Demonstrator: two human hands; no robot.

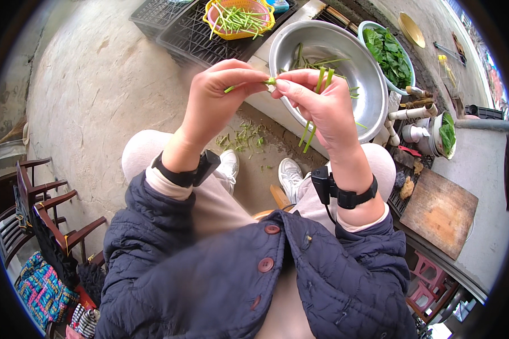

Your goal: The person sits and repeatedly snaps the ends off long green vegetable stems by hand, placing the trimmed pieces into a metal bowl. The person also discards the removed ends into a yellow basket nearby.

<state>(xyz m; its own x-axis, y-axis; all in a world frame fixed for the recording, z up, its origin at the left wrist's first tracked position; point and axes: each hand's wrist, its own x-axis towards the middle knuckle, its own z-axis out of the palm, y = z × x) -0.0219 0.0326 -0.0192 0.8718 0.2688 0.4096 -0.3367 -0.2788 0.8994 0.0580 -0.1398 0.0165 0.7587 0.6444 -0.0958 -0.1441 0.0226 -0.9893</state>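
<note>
Between the fingertips of my left hand [227,91] and my right hand [318,99], a short green stalk piece [271,81] is pinched from both sides. A bit of green stem pokes out below my left fingers. Threaded through my right fingers are two longer green stalks [310,137]. Both hands are raised in front of my knees, the right one over the near left rim of a large steel basin [371,101]. Loose green stalks [307,63] lie inside that basin. Stalk peelings [246,136] are scattered on the floor beyond my shoes.
Cut stalks fill a yellow plastic basket [269,26] on black crates [184,36]. A pale blue basin [411,70] of leafy greens stands behind the steel one. To the right are pipes [411,113] and a wooden chopping board [441,212]; wooden chairs [61,212] stand left.
</note>
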